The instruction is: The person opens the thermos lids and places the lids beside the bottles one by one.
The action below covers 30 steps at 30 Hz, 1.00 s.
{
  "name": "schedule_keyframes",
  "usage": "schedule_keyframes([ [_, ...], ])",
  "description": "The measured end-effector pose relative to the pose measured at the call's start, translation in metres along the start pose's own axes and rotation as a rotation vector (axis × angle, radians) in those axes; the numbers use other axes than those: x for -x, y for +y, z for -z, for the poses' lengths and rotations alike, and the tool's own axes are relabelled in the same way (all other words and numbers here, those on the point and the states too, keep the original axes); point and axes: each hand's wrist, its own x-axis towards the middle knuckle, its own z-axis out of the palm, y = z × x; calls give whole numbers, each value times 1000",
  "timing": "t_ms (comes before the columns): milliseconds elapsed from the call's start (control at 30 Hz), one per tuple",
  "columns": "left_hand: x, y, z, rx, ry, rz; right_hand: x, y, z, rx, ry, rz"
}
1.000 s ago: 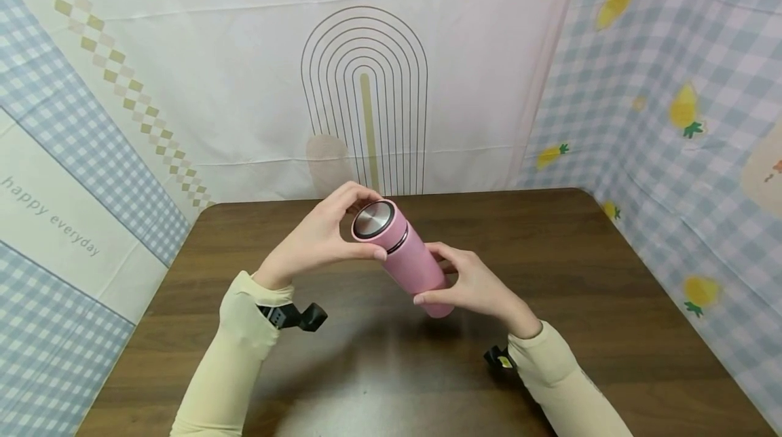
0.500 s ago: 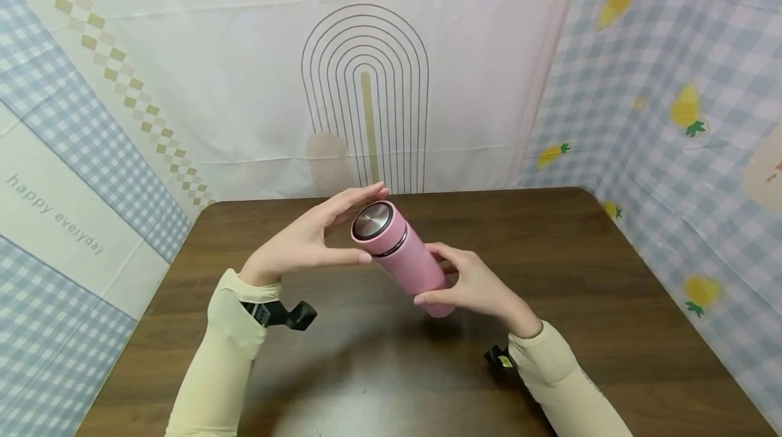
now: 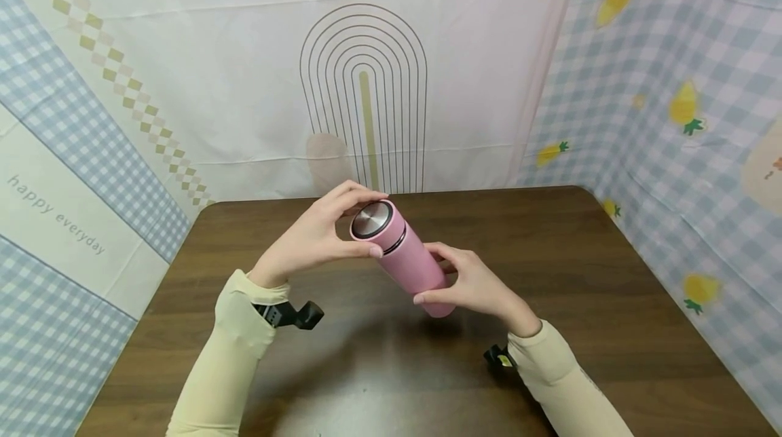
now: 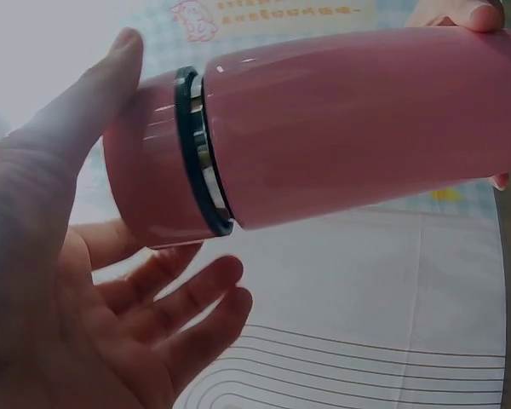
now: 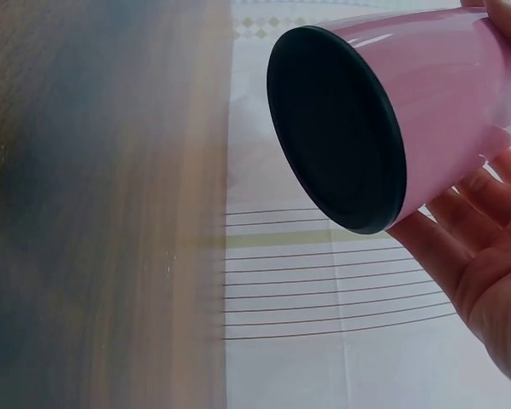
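Pink flask (image 3: 411, 266) held tilted in the air above the worktop (image 3: 568, 240).
The flask's long axis is slanted, lid (image 3: 374, 223) up and far left, base (image 5: 334, 132) down and near right. The lid is pinched between thumb and fingers of the left hand (image 3: 313, 237); the flask's lower part is gripped by the fingers of the right hand (image 3: 476, 286).

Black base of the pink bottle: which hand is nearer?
Right. The right hand holds the bottle near its base; the left hand is around the lid, at the opposite end.
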Motion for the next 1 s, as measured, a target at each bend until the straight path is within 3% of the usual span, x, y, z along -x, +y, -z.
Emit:
schedule_keyframes([
  [200,2,4,3,-29,-35,10,1,0,0,6,8,-7],
  [400,2,7,16,48,-176,-66,1,0,1,17,3,-11],
  [567,2,9,23,14,-264,-83,3,2,0,20,-5,-6],
  [900,-3,11,16,-243,-176,-10,5,1,0,2,6,-1],
  [1000,-5,13,14,-267,-169,-10,5,1,1,6,18,-6],
])
